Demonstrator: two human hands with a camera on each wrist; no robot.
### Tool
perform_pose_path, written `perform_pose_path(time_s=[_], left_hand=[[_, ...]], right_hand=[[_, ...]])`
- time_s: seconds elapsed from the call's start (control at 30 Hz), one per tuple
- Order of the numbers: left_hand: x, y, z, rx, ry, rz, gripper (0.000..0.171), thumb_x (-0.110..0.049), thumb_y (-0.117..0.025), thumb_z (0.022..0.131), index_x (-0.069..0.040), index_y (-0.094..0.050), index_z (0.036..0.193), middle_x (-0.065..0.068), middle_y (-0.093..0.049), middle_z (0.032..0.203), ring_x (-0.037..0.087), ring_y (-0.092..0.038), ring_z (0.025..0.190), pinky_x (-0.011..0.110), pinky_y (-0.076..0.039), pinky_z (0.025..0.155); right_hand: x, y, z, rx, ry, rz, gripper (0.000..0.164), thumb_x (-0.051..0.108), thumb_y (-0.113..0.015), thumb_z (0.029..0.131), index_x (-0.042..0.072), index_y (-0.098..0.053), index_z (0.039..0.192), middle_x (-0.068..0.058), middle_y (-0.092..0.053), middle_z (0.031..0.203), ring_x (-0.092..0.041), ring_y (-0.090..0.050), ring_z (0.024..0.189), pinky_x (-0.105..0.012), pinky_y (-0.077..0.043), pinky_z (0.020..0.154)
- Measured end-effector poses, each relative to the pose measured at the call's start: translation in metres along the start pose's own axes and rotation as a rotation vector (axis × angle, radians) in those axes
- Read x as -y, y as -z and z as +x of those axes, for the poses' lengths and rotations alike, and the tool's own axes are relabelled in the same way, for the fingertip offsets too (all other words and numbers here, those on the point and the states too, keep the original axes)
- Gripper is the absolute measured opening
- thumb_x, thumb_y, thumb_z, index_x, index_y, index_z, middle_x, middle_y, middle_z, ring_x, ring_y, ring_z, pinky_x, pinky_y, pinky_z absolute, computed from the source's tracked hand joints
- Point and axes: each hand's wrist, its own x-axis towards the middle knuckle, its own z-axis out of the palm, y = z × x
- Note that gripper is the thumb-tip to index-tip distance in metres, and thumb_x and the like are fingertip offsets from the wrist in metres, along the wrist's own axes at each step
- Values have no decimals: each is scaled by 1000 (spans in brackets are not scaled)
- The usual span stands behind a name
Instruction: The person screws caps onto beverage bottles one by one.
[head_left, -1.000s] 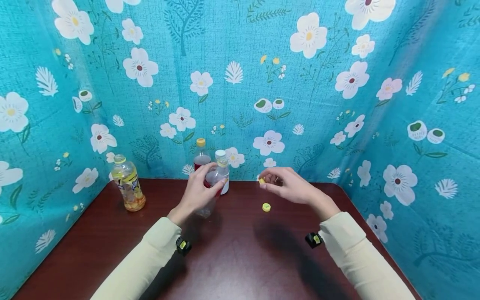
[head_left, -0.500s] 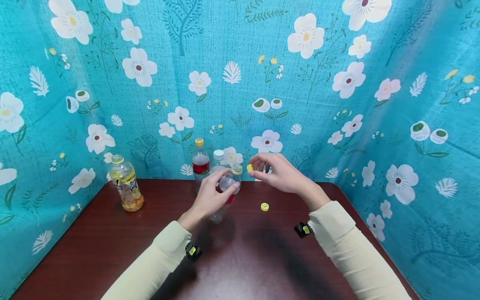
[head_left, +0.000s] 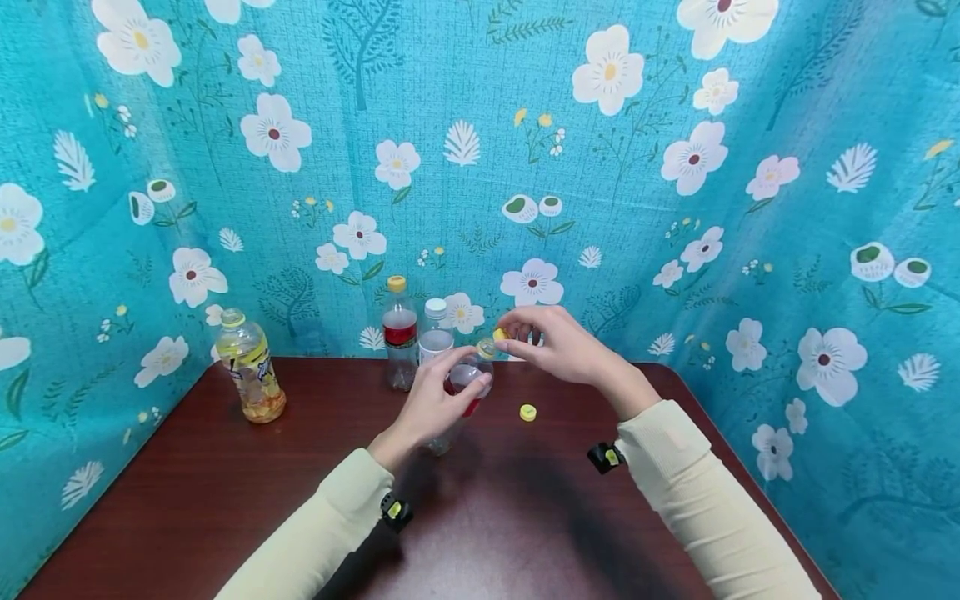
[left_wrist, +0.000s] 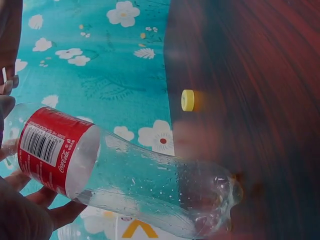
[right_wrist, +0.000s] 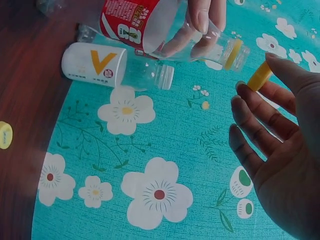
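Observation:
My left hand (head_left: pixel 429 403) grips a clear Coca-Cola bottle (left_wrist: pixel 145 175) with a red label. The bottle leans, its uncapped mouth (right_wrist: pixel 242 58) tipped toward the right hand. Whether its base touches the table I cannot tell. Between thumb and fingers, my right hand (head_left: pixel 553 343) pinches an orange-yellow bottle cap (right_wrist: pixel 260 76). In the right wrist view, a small gap separates that cap from the bottle mouth. A second, paler yellow cap (head_left: pixel 528 412) lies on the table below the right hand.
Behind the left hand stand a red-labelled bottle (head_left: pixel 401 333) with an orange cap and a white-labelled bottle (head_left: pixel 436 340) with a white cap. An uncapped yellow-labelled bottle (head_left: pixel 253 367) stands at the left of the dark table (head_left: pixel 517 533). A floral curtain (head_left: pixel 480 208) encloses the table's back and sides.
The left hand has carried the Coca-Cola bottle rightward, away from the standing bottles. The right hand has moved left and up with its cap, bringing cap and bottle mouth close together.

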Motion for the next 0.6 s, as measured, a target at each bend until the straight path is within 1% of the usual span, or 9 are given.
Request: perform_pose_path(time_s=[0.13,0.27,0.43,0.53,0.6], left_hand=[[-5,-5,2,24,-10,-17,45,-33,-76,93,-19,-65,135,5,-68,130,18,-60,120,44,-53,100],[-8,-10,4,42,-17,-26,45,-34,-75,94,-21,-65,135,1,-68,128,17,-60,119,42,-53,98],[-6,-13,3,46,-9,-45,44,-32,-77,93,-21,-65,134,-2,-67,124,14,-62,114,36,-57,92],[-4,-14,3,44,-5,-56,44,-32,-78,92,-22,-66,133,-3,-68,124,12,-62,113,35,-57,91],[-4,-14,4,42,-3,-64,47,-33,-79,92,-22,-64,135,-1,-68,125,13,-63,112,35,-57,91]], right_hand=[[-1,2,-2,21,-3,-15,22,28,-69,100,13,-72,116,7,-68,93,-11,-62,84,-39,-55,75],[-2,2,-3,38,-8,-18,20,29,-69,99,14,-72,113,8,-68,91,-10,-62,83,-35,-54,72],[-5,1,-2,65,0,-9,21,28,-72,98,14,-72,113,9,-68,92,-10,-63,83,-34,-54,73],[-6,1,-1,70,7,-16,20,27,-75,96,14,-73,111,9,-69,90,-9,-63,82,-34,-55,72],[-5,3,0,65,10,-29,17,26,-76,95,14,-74,108,9,-68,88,-9,-63,80,-33,-54,71]])
